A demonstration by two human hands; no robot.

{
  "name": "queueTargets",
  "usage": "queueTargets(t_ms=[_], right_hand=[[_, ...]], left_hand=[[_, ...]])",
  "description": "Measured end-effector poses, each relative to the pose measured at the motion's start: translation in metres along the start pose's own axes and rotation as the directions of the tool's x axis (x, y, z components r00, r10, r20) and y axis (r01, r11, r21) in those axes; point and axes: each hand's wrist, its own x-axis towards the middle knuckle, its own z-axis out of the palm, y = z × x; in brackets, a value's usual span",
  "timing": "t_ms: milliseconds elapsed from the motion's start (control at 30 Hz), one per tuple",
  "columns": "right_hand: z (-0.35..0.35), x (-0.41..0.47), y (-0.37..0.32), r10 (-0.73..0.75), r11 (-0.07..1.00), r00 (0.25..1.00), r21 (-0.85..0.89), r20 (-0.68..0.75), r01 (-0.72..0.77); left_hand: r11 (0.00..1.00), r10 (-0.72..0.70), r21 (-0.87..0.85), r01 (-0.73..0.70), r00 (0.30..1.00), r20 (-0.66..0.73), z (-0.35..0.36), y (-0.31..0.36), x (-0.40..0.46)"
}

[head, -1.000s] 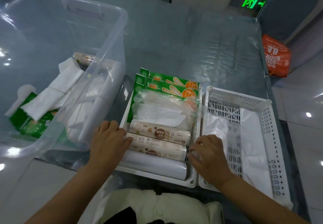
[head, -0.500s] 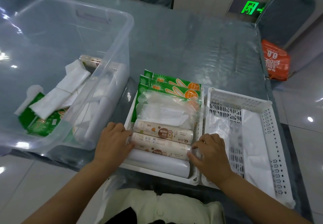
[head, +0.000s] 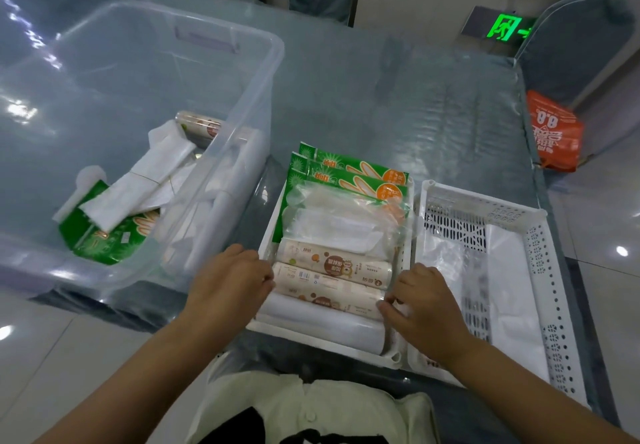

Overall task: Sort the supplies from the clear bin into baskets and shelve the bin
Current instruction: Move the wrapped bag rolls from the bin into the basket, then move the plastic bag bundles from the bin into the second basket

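Head view, looking down: nearest the camera is a cream shirt [head: 311, 405] with buttons, soft and creased, at 6 o'clock. Both forearms reach up from there. The left hand [head: 230, 279] sits at the left end of a printed roll [head: 325, 287], fingers curled against its cap. The right hand [head: 424, 300] meets the same roll at its right end, fingertips pinching the glossy wrap. So the roll is held between the two hands, lying crosswise in the middle basket [head: 341, 348], a white hard-plastic tray with smooth walls.

Below that roll, towards 6 o'clock, lies a plain white roll [head: 329, 320], smooth and cylindrical. Just above it, a second printed roll [head: 334, 260], same beige label. Further up, crinkly clear bags [head: 341, 222] and flat green packets [head: 349, 171] leaning at the far end.

At 3 o'clock, touching the middle basket, stands the perforated basket [head: 550, 287], white lattice plastic, holding thin white sheets.

At 9 to 10 o'clock is the clear bin [head: 256, 73], big, see-through, rounded at the corners. Inside: a green packet, folded white bags, another printed roll at the back.

All of it rests on a table [head: 398, 97] under glossy wrinkled plastic. Far at 2 o'clock, an orange bag [head: 554, 135] and a green exit sign [head: 504, 28].
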Motion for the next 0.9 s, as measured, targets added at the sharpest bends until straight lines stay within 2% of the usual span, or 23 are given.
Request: queueTargets(t_ms=[100,200,267,433,533,600,733,833,900], right_hand=[[-0.019,0.031,-0.016,-0.049,0.997,0.995,0.056,-0.089,0.054],[-0.041,0.071,-0.04,-0.122,0.985,0.972,0.093,-0.198,0.143],[-0.054,0.1,-0.059,-0.167,0.974,0.944,0.1,-0.284,0.202],[-0.072,0.172,-0.118,-0.229,0.953,0.881,0.089,-0.414,0.289],[-0.071,0.212,-0.157,-0.272,0.94,0.859,0.072,-0.433,0.334],[-0.065,0.24,-0.186,-0.312,0.934,0.872,0.043,-0.377,0.354],[-0.03,0.3,-0.238,-0.383,0.924,0.909,-0.059,-0.163,0.378],[0.01,0.346,-0.263,-0.323,0.935,0.943,-0.125,0.082,0.332],[0.038,0.371,-0.271,-0.274,0.916,0.919,-0.216,0.282,0.339]], left_hand=[[0.992,0.108,-0.053,-0.119,0.979,-0.174,-0.046,0.013,-0.005],[0.975,0.216,0.013,-0.223,0.93,-0.298,-0.095,0.017,-0.007],[0.97,0.241,0.058,-0.235,0.905,-0.351,-0.121,0.008,-0.006],[0.99,0.135,0.086,-0.108,0.887,-0.442,-0.168,-0.06,-0.002],[0.998,0.005,0.064,0.025,0.904,-0.428,-0.184,-0.121,0.001],[0.993,-0.058,0.067,0.092,0.913,-0.404,-0.189,-0.166,0.005],[0.982,-0.138,0.076,0.173,0.931,-0.339,-0.195,-0.243,0.013],[0.987,-0.08,0.114,0.116,0.957,-0.279,-0.194,-0.285,0.02],[0.991,-0.008,0.129,0.039,0.972,-0.233,-0.194,-0.305,0.024]])
